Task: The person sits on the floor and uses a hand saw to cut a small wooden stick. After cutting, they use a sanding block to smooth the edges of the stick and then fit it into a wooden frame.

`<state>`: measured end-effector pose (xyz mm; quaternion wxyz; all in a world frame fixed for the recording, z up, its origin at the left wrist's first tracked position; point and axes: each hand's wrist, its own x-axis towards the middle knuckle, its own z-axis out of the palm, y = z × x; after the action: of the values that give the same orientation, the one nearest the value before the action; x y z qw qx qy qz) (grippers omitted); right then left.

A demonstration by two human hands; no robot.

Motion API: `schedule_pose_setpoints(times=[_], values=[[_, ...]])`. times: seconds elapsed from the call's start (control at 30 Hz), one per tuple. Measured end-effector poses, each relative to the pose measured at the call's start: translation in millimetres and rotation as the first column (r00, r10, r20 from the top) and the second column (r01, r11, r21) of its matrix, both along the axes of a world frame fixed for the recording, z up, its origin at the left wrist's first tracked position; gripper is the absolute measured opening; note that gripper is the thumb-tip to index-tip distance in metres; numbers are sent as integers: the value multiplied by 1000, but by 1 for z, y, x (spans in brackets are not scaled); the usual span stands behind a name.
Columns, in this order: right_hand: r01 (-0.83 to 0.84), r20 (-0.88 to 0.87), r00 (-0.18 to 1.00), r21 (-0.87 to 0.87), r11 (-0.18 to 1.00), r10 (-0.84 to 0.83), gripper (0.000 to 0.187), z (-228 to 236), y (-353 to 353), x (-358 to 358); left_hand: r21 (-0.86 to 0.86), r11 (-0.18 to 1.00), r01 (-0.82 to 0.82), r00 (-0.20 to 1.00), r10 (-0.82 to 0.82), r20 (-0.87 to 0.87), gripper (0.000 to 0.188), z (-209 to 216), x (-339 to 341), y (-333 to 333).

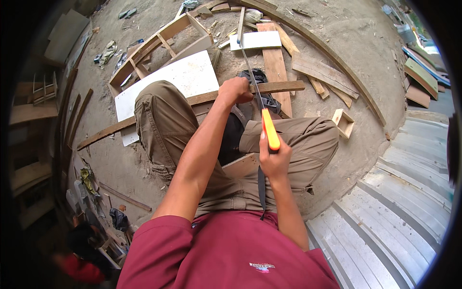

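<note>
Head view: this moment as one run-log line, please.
left hand: gripping wooden strip; right hand: holding orange-handled saw; blade: crossing strip, contact unclear; nearby: large white board

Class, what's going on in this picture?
A person is sitting with a saw. The right hand grips the saw by its handle, and the left hand holds a long wooden strip. The blade crosses the strip just right of the left hand; any cut is too small to make out. A white board lies beyond the left knee.
</note>
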<state>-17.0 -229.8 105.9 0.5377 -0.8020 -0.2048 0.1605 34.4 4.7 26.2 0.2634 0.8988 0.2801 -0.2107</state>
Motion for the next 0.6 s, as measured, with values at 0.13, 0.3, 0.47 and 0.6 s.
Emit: schedule_pose_setpoints(times=[0.13,0.3,0.47,0.6], values=[[17,55,998,23,1000,-18,10,35,-76,-50,-2,1000,-25,1000,25,2,36,1,-5,-2],[42,36,998,70,997,-44,19,-7,-4,8,17,995,102,994,-102,27,33,1,-5,-17],[29,-8,1000,49,998,-29,16,-3,-12,-8,-25,999,25,999,-25,-29,37,-7,-8,-4],[22,47,999,45,999,-24,14,30,-96,-59,-7,999,37,999,-37,16,40,-11,-1,3]])
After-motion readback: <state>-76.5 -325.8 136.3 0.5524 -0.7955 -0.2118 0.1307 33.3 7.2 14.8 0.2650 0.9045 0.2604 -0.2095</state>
